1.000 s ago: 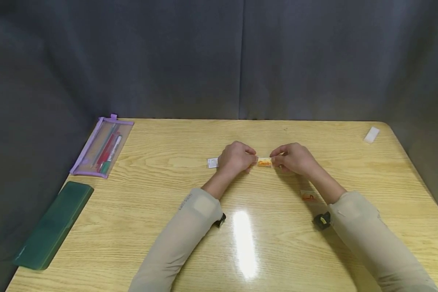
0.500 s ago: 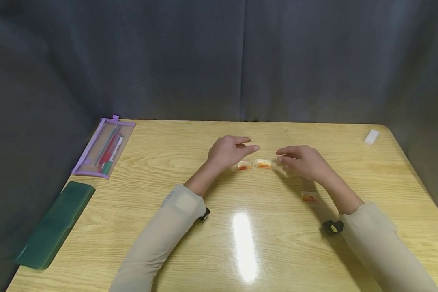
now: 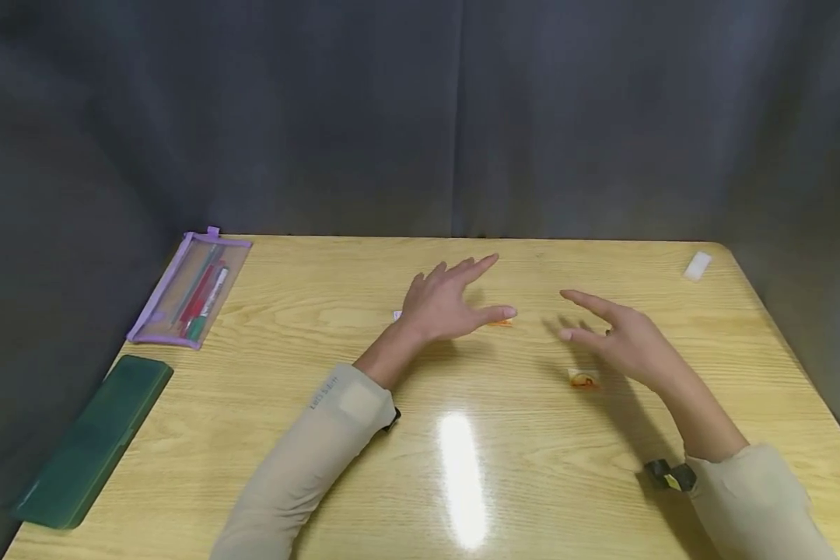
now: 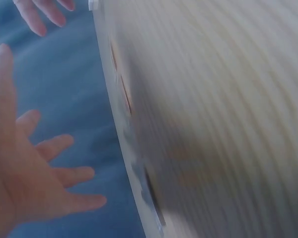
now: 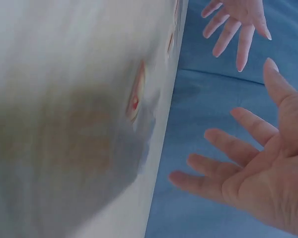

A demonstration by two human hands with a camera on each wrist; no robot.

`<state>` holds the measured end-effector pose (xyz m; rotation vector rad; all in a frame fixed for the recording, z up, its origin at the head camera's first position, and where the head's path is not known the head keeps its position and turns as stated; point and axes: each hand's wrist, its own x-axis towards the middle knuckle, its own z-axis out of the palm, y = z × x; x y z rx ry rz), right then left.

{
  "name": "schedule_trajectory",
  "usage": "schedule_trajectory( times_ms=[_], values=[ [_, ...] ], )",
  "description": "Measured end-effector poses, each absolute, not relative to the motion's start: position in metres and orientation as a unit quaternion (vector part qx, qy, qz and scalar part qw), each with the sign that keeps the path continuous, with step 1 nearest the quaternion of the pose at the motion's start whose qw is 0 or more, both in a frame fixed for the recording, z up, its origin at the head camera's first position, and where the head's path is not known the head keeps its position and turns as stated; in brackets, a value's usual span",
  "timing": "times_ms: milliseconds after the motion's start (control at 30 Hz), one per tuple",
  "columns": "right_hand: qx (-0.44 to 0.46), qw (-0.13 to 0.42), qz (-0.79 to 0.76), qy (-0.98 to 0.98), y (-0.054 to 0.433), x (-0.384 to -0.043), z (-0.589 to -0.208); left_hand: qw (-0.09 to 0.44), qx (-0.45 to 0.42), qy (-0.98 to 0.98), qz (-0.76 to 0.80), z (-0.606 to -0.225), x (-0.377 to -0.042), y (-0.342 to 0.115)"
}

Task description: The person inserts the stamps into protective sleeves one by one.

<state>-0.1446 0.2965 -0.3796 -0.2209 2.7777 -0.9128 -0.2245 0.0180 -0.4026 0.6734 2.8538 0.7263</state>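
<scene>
My left hand (image 3: 442,307) hovers over the row of small flat packets with its fingers spread, holding nothing. Under its thumb shows the edge of a clear packet with orange print (image 3: 502,322), and a white bit of another packet (image 3: 397,316) peeks out left of the hand; the rest of the row is hidden in the head view. Held off the table, my right hand (image 3: 630,342) has its fingers parted and grips nothing. Just below its thumb, nearer me, lies a separate orange-printed packet (image 3: 584,379), also seen from the side in the right wrist view.
At the left edge lie a purple-edged mesh pouch (image 3: 150,311) with pens and a dark green case (image 3: 94,443). A small white block (image 3: 698,266) sits at the far right corner. A dark curtain (image 3: 322,117) hangs behind the wooden table (image 3: 308,482).
Both hands have let go of the packets in the row and spread their fingers. The right hand has drawn back to the right and toward me; the left has lifted over the row.
</scene>
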Motion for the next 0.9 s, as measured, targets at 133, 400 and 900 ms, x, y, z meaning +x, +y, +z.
schedule_trajectory(
  times_ms=[133, 400, 900],
  values=[
    [-0.068, 0.104, -0.304, 0.944, 0.306, -0.136, -0.385, 0.059, 0.219, 0.947, 0.228, -0.406, -0.224, 0.026],
    [-0.065, 0.111, -0.297, 0.946, 0.325, -0.120, -0.392, 0.081, 0.222, 0.950, 0.205, -0.410, -0.226, 0.054],
    [-0.066, 0.122, -0.277, 0.951, 0.331, -0.109, -0.408, 0.136, 0.257, 0.950, 0.109, -0.419, -0.213, 0.110]
  ],
)
